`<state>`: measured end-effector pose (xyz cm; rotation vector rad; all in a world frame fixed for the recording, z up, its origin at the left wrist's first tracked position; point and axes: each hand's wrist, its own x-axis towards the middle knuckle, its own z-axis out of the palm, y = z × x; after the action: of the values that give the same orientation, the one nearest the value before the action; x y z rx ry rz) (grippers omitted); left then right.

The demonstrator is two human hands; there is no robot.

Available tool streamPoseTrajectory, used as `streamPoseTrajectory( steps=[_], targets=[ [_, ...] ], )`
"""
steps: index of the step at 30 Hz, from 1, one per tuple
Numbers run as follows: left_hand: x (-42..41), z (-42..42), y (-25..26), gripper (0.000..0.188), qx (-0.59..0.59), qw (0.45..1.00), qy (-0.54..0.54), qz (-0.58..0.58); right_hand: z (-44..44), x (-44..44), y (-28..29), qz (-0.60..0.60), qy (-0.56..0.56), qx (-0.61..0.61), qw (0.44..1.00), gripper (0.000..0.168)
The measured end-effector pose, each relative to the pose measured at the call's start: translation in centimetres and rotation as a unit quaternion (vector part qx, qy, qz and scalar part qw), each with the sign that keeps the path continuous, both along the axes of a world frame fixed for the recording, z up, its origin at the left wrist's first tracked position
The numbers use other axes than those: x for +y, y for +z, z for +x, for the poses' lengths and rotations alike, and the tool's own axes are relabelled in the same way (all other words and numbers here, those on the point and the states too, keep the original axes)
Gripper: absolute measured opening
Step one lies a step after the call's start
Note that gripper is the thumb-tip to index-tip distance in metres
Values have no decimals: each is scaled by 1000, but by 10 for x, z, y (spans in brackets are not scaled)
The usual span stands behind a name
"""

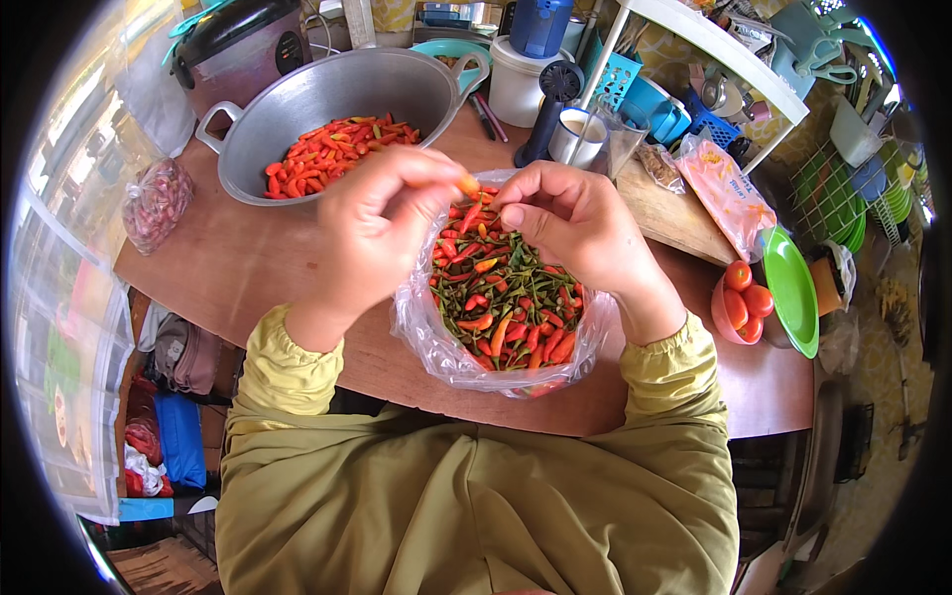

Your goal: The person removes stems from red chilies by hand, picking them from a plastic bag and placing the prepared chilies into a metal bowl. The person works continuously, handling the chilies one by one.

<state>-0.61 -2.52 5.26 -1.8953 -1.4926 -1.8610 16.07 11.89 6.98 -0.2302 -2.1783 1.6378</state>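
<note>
My left hand pinches a small orange chili pepper between thumb and fingertips, above an open clear plastic bag. Close beside it, my right hand has thumb and forefinger brought together near the chili's end; whether it grips a stem cannot be told. The bag stands on the brown table and is full of red and orange chilies mixed with green stems. Behind my left hand, a large two-handled metal wok holds many red chilies that look stemless.
A tied bag of shallots lies at the table's left. At right are a pink bowl of tomatoes, a green plate and a wooden board. An enamel mug, a black upright device and a white bucket stand behind the bag.
</note>
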Motion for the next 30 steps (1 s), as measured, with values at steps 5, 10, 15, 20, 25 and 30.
streamPoseTrajectory(
  steps=[5, 10, 15, 20, 25, 30],
  targets=[
    [-8, -38, 7, 9, 72, 945, 318, -24, -3, 10, -7, 308, -102, -29, 945, 17],
    [-5, -29, 10, 13, 281, 893, 350, -7, -6, 18, -29, 424, -64, -60, 901, 18],
    [0, -1, -12, 8, 273, 942, 103, -166, -19, 18, -44, 479, -58, -69, 873, 21],
    [16, -10, -41, 12, 181, 951, 117, -221, -46, 26, -46, 572, -76, -95, 811, 20],
    [24, -23, -52, 19, 77, 952, 113, -275, -62, 36, -51, 607, -67, -166, 774, 15],
    [22, -18, -40, 24, 74, 946, 128, -289, -47, 27, -48, 568, -100, -90, 812, 10]
  ],
)
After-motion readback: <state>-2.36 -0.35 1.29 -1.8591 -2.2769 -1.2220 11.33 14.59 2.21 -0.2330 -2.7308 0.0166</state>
